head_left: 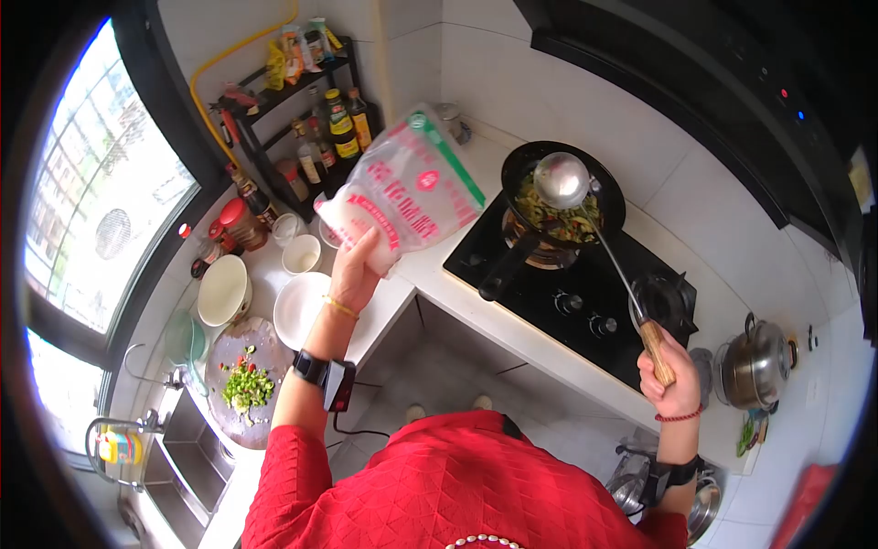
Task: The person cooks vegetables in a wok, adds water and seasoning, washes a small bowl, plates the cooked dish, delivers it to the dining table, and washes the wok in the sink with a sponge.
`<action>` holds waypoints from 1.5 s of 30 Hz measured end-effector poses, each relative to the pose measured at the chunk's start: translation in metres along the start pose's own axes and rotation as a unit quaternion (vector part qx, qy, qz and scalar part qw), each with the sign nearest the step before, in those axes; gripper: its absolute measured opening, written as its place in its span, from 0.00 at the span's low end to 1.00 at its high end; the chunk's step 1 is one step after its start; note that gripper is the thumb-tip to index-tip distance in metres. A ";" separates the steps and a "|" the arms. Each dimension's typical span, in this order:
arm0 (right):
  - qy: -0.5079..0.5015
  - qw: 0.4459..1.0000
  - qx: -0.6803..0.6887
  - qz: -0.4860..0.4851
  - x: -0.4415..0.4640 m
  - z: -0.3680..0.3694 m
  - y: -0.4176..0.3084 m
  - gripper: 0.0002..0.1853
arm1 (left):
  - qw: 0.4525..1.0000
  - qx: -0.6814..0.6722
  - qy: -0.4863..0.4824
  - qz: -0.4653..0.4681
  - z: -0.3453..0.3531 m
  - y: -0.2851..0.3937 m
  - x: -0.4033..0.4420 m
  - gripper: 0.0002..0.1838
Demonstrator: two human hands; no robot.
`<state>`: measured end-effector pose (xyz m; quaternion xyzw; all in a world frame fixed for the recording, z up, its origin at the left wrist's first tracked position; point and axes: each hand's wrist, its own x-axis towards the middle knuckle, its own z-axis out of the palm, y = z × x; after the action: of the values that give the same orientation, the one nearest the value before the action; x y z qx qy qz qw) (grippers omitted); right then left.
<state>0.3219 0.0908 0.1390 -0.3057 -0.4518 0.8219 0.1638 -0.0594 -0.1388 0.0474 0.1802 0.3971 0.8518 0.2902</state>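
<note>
My left hand (358, 267) grips a clear plastic bag (402, 188) with red print and a green top strip; white contents are bunched in its lower left part. In my right hand (672, 380) is the wooden handle of a metal ladle (562, 179). The ladle's round bowl is over a black wok (604, 188), which holds chopped green and brown food (572, 222). The wok sits on a burner of the black gas stove (530, 297), its handle pointing toward the counter's front edge.
Left of the bag stand a black rack (265, 114) with bottles, a red-lidded jar (240, 220) and pale bowls (224, 291). A round board (219, 357) bears chopped greens near the sink (187, 467). A steel pot (754, 364) is at the right. The range hood (658, 110) hangs above.
</note>
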 end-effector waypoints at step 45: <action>-0.191 0.963 -0.013 0.191 0.013 0.100 0.004 0.31 | 0.908 0.375 0.104 0.157 -0.071 0.023 0.017 0.13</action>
<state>0.2470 0.0322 0.1716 -0.2262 -0.4186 0.8749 -0.0900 -0.1184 -0.1808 0.0224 0.2460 0.6818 0.6886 0.0210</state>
